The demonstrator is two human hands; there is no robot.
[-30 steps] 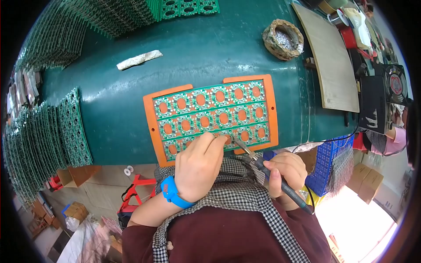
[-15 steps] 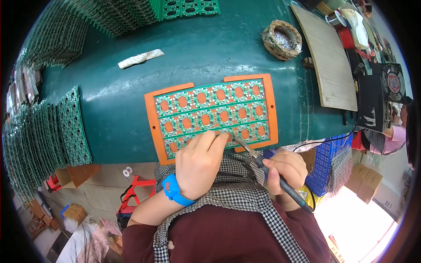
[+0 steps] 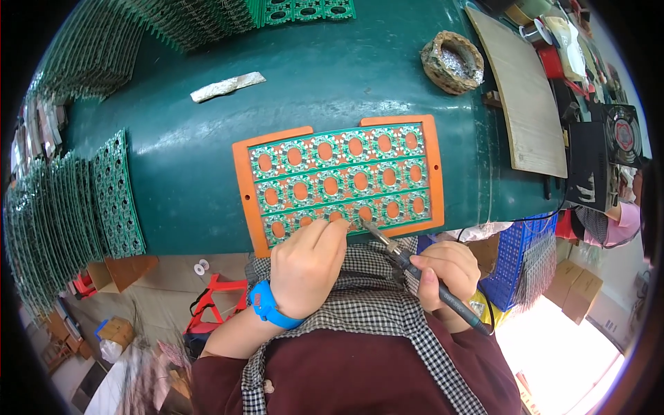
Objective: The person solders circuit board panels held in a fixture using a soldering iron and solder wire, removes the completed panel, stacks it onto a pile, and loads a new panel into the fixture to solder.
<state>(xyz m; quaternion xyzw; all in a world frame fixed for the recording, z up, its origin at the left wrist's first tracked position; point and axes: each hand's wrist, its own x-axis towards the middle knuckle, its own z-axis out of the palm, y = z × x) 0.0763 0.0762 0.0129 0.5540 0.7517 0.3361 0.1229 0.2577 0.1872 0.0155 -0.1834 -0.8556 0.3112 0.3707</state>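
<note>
My right hand [image 3: 446, 277] grips a soldering iron [image 3: 453, 304] by its dark handle, with the metal tip angled up and left onto the bottom row of a green circuit board panel [image 3: 360, 164]. That panel, with rows of oval openings, lies in an orange tray [image 3: 244, 197] near the table's front edge. Over the panel's lower edge, left of the iron's tip, my left hand [image 3: 309, 259] is closed with thumb and finger pinched together. Whatever the pinch holds is too small or hidden to make out. A blue band [image 3: 271, 306] circles the left wrist.
Upright stacks of green boards [image 3: 52, 221] line the left side, with more boards [image 3: 194, 24] at the back. A crumpled white strip [image 3: 228, 87] lies behind the tray. At the back right are a rough round pot [image 3: 453, 62], a wooden board [image 3: 519, 97] and a black fan unit [image 3: 595, 159].
My left hand has shifted left along the panel's lower edge, uncovering more of the opening near the iron. The iron's tip has moved slightly left. The whole view has shifted a little.
</note>
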